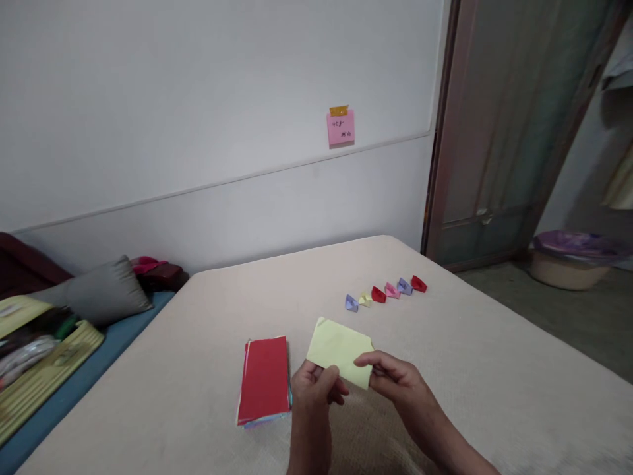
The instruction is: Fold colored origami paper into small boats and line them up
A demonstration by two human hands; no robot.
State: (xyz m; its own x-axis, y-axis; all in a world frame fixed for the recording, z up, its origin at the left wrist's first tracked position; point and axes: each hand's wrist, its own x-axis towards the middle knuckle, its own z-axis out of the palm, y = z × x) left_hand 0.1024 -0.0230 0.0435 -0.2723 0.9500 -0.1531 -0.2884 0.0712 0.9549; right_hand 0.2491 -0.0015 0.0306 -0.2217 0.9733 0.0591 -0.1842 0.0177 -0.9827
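Observation:
A pale yellow sheet of paper [339,348] is held just above the beige table [469,369] by both my hands. My left hand [316,384] pinches its near left edge, fingers closed on it. My right hand [393,376] pinches its near right corner. A stack of coloured paper with a red sheet on top [264,379] lies flat on the table just left of my left hand. Beyond the sheet, a row of several small folded paper pieces [386,292] in purple, yellow, red and pink runs across the table.
A pink sticky note [340,126] is taped to the white wall. A grey cushion [106,290] and cluttered items [39,356] lie on a blue surface at left. A door [499,132] and a covered tub [573,258] stand at right.

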